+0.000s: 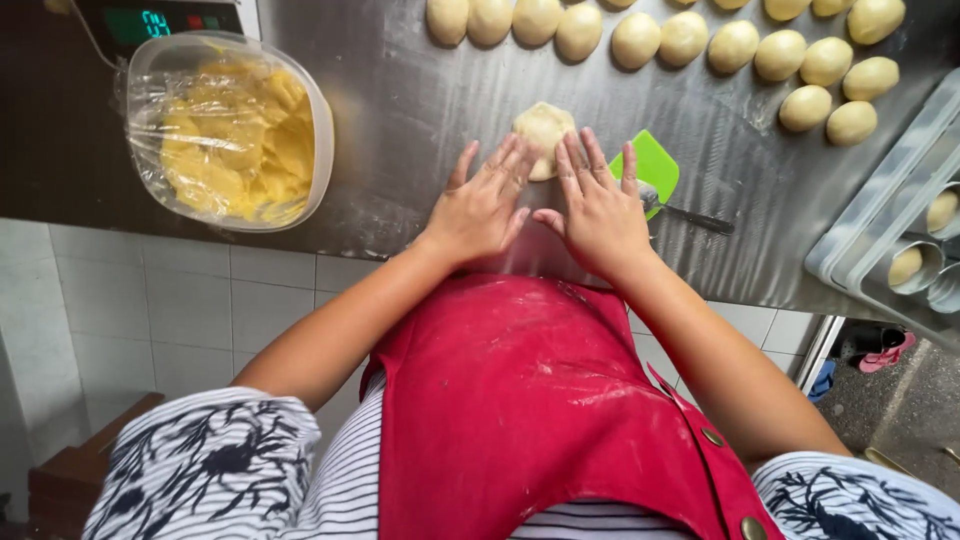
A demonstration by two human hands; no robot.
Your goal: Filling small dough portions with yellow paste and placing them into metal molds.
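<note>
Nearest: red apron (530, 400), dusted with flour, over a striped top with patterned sleeves. Next, steel desk (400, 110), its front edge above white wall tiles. Left hand (480, 205) and right hand (600, 215) lie side by side, palms down, fingers spread and extended; neither grip is closed on anything, and the fingertips of both rest on the near edge of a flattened piece of dough (545, 130) at the centre of the desk. The dough is pale and roughly round with an uneven rim; judged soft, light and slightly tacky, it would dent or stretch under a pinch and is best lifted from beneath its edges with flat fingers. Just right of the right hand: a green scraper (652, 160) lying flat, with a dark-handled utensil (690, 213) across its lower corner. Left: a clear plastic tub (228, 130) covered in film, holding a yellow filling, standing on a scale (160, 20) with a lit display. Far edge: dough balls (735, 45) in loose rows, well apart from the hands. Far right: a grey tray (880, 215) carrying small metal moulds (915, 265), some with dough inside.
</note>
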